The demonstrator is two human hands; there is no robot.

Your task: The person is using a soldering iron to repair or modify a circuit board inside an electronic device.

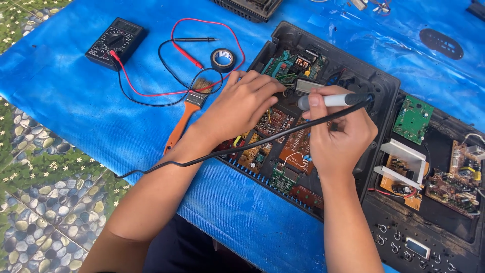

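Repair work is mid-way: the right hand [339, 132] closes its grip on a soldering iron [333, 100] over the opened case's circuit boards [283, 136]; the left hand [242, 103], holding nothing visible, steadies them. Multimeter [115, 43] lies unused on the counter [76, 96].

Soldering iron [333, 100] tip hidden behind left hand [241, 103] fingers. Circuit boards [283, 144] partly covered by both hands. Second black casing [429, 237] cut off at right and bottom edges. Board parts too small to tell.

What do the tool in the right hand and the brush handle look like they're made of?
The tool in the right hand: smooth grey barrel, likely plastic, with a black rubbery cord. The brush handle: glossy orange, probably plastic or painted wood.
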